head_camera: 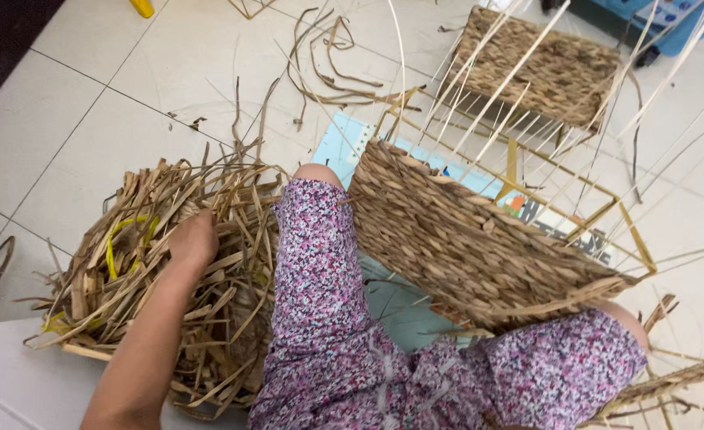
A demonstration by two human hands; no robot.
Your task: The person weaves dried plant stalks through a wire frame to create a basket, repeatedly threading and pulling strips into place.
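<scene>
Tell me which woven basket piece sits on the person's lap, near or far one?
The near woven basket, tilted across the floral-clad legs, with bare spokes sticking up. The far woven basket rests on the tiled floor beyond it.

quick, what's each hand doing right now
Left hand: reaching into the straw pile; grip cannot be told.
Right hand: not in view.

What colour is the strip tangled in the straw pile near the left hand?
Yellow strip, seen in the head view, among tan straw pile.

Left hand (193,243) outstretched, fingers curled
</scene>
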